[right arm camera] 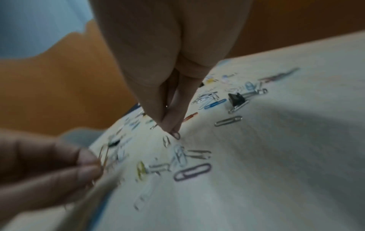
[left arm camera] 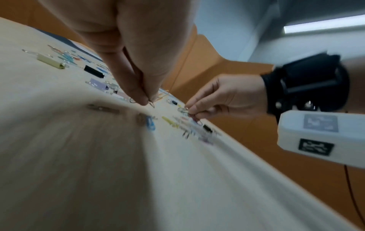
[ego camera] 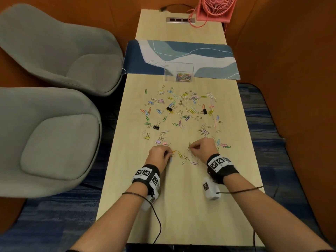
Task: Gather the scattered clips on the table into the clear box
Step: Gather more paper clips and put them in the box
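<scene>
Several coloured paper clips and a few binder clips lie scattered over the wooden table. The clear box stands beyond them on the edge of the mat, with some clips in its right half. My left hand pinches thin clips, an orange one sticking out of its fingertips. To its right, my right hand pinches a paper clip at the table surface. More clips lie between the two hands.
Two grey armchairs stand close along the table's left edge. A blue patterned desk mat crosses the table behind the box. A pink fan and a socket strip are at the far end. Cables hang from both wrists.
</scene>
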Available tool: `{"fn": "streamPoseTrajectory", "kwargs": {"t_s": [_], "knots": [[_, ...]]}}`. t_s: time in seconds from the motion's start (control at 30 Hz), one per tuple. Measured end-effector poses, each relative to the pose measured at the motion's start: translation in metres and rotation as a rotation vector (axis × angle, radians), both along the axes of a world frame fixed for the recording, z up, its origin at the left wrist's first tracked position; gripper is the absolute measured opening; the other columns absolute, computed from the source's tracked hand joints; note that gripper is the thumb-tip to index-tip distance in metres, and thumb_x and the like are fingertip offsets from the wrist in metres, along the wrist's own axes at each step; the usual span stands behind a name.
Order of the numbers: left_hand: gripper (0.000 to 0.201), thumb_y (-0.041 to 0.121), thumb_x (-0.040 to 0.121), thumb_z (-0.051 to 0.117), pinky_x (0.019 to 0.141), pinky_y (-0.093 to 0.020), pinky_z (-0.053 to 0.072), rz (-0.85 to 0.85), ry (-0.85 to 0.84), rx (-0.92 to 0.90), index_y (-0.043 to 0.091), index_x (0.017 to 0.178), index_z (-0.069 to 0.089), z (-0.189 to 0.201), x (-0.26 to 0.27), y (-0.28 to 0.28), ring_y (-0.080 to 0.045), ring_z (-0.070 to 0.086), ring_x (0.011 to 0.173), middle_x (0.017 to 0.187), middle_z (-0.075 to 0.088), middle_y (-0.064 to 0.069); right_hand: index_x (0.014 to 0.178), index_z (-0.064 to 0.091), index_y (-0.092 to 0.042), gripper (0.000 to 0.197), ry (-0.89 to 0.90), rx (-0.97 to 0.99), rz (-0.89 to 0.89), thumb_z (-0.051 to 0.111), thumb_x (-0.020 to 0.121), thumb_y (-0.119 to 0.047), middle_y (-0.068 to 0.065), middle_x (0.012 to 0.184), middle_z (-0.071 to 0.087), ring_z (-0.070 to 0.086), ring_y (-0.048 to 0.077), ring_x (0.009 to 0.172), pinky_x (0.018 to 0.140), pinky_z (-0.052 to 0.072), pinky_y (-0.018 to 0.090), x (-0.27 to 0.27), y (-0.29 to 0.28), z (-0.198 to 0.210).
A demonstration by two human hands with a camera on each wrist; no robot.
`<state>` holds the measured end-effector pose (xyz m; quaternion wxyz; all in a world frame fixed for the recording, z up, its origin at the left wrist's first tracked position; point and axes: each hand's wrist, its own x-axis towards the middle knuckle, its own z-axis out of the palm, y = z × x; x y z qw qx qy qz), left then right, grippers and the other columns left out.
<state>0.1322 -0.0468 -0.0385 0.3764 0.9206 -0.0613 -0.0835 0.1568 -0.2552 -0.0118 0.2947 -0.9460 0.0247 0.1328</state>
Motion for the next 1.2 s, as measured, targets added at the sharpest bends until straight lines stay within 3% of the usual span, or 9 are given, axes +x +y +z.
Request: {"fn": "streamPoseTrajectory", "kwargs": {"t_s": [0.1,0.23,0.37,0.67,0.8,0.97,1.2], "knots": [[0.009,0.011,0.085,0.068,0.074,-0.027,0.056,0.081,-0.013,-0.121,0.017,0.081,0.074,0.011,0.004,0.0,-0.007,0.064,0.072,0.078,0.07,0.006,0.083,0.079,-0.016,0.013,0.065,0.294,-0.239,0.077,0.074,-0.008,-0.002,0.079,0.075,0.068,0.005,0.071,0.068,0.051,0.007,-0.001,-0.011,0.011],[0.007,0.012,0.084,0.071,0.07,-0.023,0.057,0.182,-0.069,-0.268,0.016,0.087,0.075,0.04,0.026,-0.001,-0.003,0.064,0.076,0.08,0.07,0.009,0.094,0.075,-0.003,0.019,0.145,0.708,-0.433,0.076,0.076,0.0,0.015,0.09,0.075,0.073,0.022,0.08,0.067,0.056,0.017,0.008,-0.022,0.036],[0.006,0.015,0.085,0.071,0.066,-0.015,0.054,0.223,-0.162,-0.332,0.019,0.088,0.074,0.082,0.063,0.002,-0.003,0.064,0.077,0.081,0.07,0.009,0.102,0.069,0.009,0.025,0.096,0.955,-0.491,0.071,0.077,0.008,0.024,0.098,0.071,0.072,0.029,0.086,0.079,0.058,0.025,0.032,-0.027,0.077],[0.007,0.015,0.086,0.069,0.068,-0.014,0.052,0.183,-0.372,-0.293,0.018,0.089,0.075,0.158,0.179,0.003,-0.001,0.064,0.077,0.082,0.07,0.011,0.104,0.068,0.004,0.022,-0.095,1.135,-0.416,0.066,0.082,0.007,0.015,0.094,0.074,0.072,0.021,0.086,0.077,0.057,0.021,0.116,-0.032,0.169],[0.006,0.014,0.085,0.07,0.073,-0.021,0.056,0.155,-0.437,-0.283,0.016,0.087,0.075,0.171,0.238,-0.01,-0.004,0.065,0.076,0.082,0.071,0.008,0.1,0.068,0.003,0.018,-0.111,1.275,-0.434,0.064,0.083,0.008,0.013,0.087,0.074,0.072,0.019,0.08,0.073,0.057,0.02,0.162,-0.028,0.186],[0.007,0.01,0.087,0.068,0.075,-0.026,0.057,0.079,-0.454,-0.208,0.011,0.09,0.074,0.156,0.305,-0.032,-0.012,0.066,0.078,0.085,0.071,0.0,0.104,0.066,0.007,0.021,-0.166,1.303,-0.442,0.064,0.084,0.007,0.019,0.098,0.071,0.071,0.019,0.083,0.072,0.056,0.018,0.227,-0.02,0.176],[0.012,0.005,0.088,0.063,0.073,-0.031,0.052,-0.197,-0.416,0.079,0.012,0.086,0.072,0.095,0.384,-0.048,-0.017,0.061,0.073,0.082,0.067,-0.001,0.099,0.068,0.008,0.019,-0.14,1.214,-0.518,0.067,0.08,0.01,0.022,0.099,0.07,0.07,0.025,0.084,0.076,0.058,0.022,0.303,-0.025,0.123]]}}
